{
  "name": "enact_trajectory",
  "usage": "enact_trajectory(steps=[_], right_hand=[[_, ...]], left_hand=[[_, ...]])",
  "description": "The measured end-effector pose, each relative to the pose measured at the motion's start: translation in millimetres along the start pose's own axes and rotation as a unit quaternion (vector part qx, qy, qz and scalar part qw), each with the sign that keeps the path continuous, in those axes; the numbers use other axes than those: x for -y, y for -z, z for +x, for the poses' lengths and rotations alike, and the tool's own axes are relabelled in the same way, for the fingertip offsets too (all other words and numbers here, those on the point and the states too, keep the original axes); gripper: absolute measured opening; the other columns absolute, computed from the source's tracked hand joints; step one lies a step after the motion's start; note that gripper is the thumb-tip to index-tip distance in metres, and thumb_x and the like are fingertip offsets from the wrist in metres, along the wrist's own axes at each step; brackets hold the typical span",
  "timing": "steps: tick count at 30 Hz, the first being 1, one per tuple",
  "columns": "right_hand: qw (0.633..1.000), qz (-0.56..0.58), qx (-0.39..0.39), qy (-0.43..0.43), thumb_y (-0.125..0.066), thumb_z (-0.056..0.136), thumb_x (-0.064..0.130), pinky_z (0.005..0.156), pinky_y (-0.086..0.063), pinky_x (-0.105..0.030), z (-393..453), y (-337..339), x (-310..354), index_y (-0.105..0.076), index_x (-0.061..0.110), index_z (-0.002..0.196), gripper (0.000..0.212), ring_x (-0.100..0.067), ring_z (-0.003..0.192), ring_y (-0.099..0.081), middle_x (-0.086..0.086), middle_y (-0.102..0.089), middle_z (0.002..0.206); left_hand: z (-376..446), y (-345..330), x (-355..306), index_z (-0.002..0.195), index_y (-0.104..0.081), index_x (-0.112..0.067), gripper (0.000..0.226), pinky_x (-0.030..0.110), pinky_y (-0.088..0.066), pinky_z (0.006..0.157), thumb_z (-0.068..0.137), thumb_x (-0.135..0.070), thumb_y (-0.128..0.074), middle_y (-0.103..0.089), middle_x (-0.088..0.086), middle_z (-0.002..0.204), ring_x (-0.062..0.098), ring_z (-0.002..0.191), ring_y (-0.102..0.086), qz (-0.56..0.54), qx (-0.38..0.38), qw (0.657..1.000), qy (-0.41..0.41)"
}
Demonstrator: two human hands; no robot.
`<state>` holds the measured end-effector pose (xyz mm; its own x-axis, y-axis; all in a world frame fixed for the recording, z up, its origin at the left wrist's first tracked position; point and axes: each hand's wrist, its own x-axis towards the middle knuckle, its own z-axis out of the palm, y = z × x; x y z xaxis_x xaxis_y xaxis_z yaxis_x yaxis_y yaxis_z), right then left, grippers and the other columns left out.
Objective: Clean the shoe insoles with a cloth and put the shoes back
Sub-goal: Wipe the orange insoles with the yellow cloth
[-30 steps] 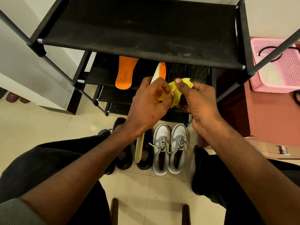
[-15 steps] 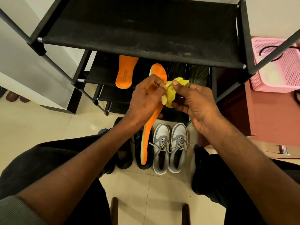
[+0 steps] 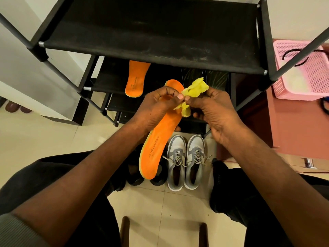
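My left hand (image 3: 154, 107) grips an orange insole (image 3: 156, 147) near its toe end, its orange face turned up toward me and its heel hanging over the shoes. My right hand (image 3: 211, 113) holds a crumpled yellow cloth (image 3: 194, 90), and the thumb and fingers of both hands meet on the cloth at the insole's edge. A second orange insole (image 3: 136, 78) lies on the rack's second shelf. Below, a grey and white pair of sneakers (image 3: 186, 163) stands on the floor, with a black pair of shoes (image 3: 135, 175) to its left, partly hidden by the insole.
The black shoe rack (image 3: 151, 29) stands right in front of me, its top shelf wide and bare. A pink plastic basket (image 3: 302, 72) sits on a reddish cabinet (image 3: 293, 125) at the right. Two dark chair legs (image 3: 125, 229) show between my knees.
The insole has turned from edge-on to its orange face toward me and swung lower. The cloth has opened out a little between my hands.
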<state>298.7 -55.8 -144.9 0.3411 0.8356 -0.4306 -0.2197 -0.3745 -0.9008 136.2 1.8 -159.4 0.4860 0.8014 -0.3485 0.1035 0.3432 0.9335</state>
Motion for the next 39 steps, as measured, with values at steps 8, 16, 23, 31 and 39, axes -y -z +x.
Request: enact_trajectory(steps=[8,16,23,31,39], right_hand=[[1.0,-0.021,0.006,0.001,-0.081,0.087,0.008,0.075,-0.063,-0.031,-1.2,0.0,-2.1,-0.076,0.009,0.106,0.02,-0.019,0.092,-0.078,-0.004,-0.081,0.097],[1.0,-0.005,-0.009,-0.009,-0.077,0.09,0.005,0.068,-0.062,-0.028,0.0,-1.1,-2.3,-0.076,0.01,0.103,0.015,-0.014,0.082,-0.077,-0.003,-0.081,0.091],[0.999,0.026,-0.032,0.008,-0.078,0.088,0.003,0.065,-0.061,-0.025,-3.6,-4.2,-2.7,-0.075,0.005,0.105,0.017,-0.015,0.078,-0.077,-0.005,-0.08,0.088],[0.997,0.006,-0.079,0.0,-0.078,0.089,0.003,0.071,-0.065,-0.034,0.7,-1.8,-3.3,-0.074,0.007,0.095,0.009,-0.021,0.084,-0.078,-0.008,-0.08,0.091],[0.999,0.035,-0.032,0.024,-0.072,0.092,-0.001,0.074,-0.063,-0.03,0.2,-4.2,-2.2,-0.073,0.003,0.11,0.019,-0.021,0.089,-0.078,-0.009,-0.08,0.098]], left_hand=[[2.6,4.6,2.8,0.098,-0.071,-0.019,0.021,0.065,-0.055,0.084,0.093,-0.039,-0.072,-0.071,0.01,0.112,0.037,0.105,-0.069,0.069,0.004,0.997,-0.033],[2.5,2.5,-0.4,0.103,-0.067,-0.005,0.016,0.051,-0.061,0.056,0.1,-0.02,-0.064,-0.065,0.017,0.113,0.039,0.087,-0.072,0.056,-0.006,0.998,0.005],[0.6,2.5,-1.7,0.1,-0.068,-0.004,0.029,0.05,-0.062,0.063,0.096,-0.032,-0.069,-0.071,0.016,0.105,0.033,0.086,-0.075,0.063,-0.004,0.998,-0.004],[0.9,3.8,-3.0,0.101,-0.065,0.001,0.018,0.056,-0.062,0.062,0.1,-0.017,-0.064,-0.068,0.02,0.101,0.038,0.084,-0.072,0.049,0.006,0.999,-0.003],[-1.5,0.3,-3.4,0.102,-0.07,-0.003,0.029,0.038,-0.062,0.062,0.096,-0.031,-0.071,-0.073,0.006,0.096,0.015,0.082,-0.073,0.096,-0.032,0.994,-0.033]])
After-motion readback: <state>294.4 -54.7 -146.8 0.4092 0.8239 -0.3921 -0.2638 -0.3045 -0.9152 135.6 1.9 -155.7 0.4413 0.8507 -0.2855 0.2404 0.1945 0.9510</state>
